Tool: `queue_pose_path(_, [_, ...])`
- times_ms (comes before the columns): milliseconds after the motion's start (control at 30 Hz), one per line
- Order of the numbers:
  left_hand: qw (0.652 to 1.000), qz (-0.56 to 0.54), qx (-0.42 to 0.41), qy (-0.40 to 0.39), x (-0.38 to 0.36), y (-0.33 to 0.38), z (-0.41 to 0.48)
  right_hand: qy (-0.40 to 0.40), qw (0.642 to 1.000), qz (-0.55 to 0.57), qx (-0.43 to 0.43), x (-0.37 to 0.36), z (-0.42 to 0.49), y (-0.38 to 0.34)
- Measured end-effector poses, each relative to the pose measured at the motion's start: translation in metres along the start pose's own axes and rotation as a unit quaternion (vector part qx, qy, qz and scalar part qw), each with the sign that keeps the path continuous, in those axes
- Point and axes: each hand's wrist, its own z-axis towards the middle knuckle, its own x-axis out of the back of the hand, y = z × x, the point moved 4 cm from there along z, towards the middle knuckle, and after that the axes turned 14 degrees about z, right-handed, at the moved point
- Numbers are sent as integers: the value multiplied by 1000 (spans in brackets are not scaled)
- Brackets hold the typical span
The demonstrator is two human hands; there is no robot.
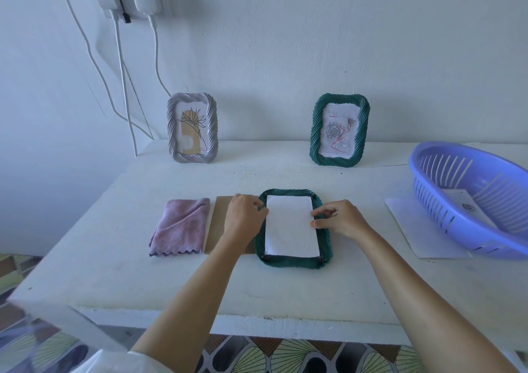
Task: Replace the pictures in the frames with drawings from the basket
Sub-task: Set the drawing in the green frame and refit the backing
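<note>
**A:** At 12 o'clock from you, dead centre on the tabletop (114,258), the green frame (294,262) lies face down. That is so its open back takes the white sheet (290,227).

**B:** And your hands?

**A:** Your left hand (244,220) pins the sheet's 9 o'clock edge, fingers curled narrow onto it; your right hand (340,220) pinches the 3 o'clock edge. Likely you are squaring it.

**B:** The cardboard backing (218,224)?

**A:** Parked at 9 o'clock, within reach for closing. The basket (434,215) sits at 3 o'clock, 1 drawing (464,205) inside; 2 frames stand at the wall.
</note>
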Motion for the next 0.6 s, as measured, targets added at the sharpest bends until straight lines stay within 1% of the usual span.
queue_pose_path(67, [998,-11,41,44,10,-14,2,0,1000,1,-1,0,0,0])
queue_pose_path(100, [997,11,62,47,13,-22,4,0,1000,1,-1,0,0,0])
queue_pose_path(133, [996,34,78,40,15,-31,6,0,1000,2,-1,0,0,0])
queue_pose_path(233, [991,60,118,-22,16,-46,7,0,1000,1,0,0,-1,0])
queue_pose_path(367, [981,127,113,-90,7,-45,3,-1,1000,-5,-3,1,-2,-1])
queue_pose_path(467, [976,141,118,-114,5,-43,2,-2,1000,-8,-3,0,-3,-2])
queue_pose_path(600, [976,121,136,-122,8,-42,1,1,1000,-3,-6,0,-2,-2])
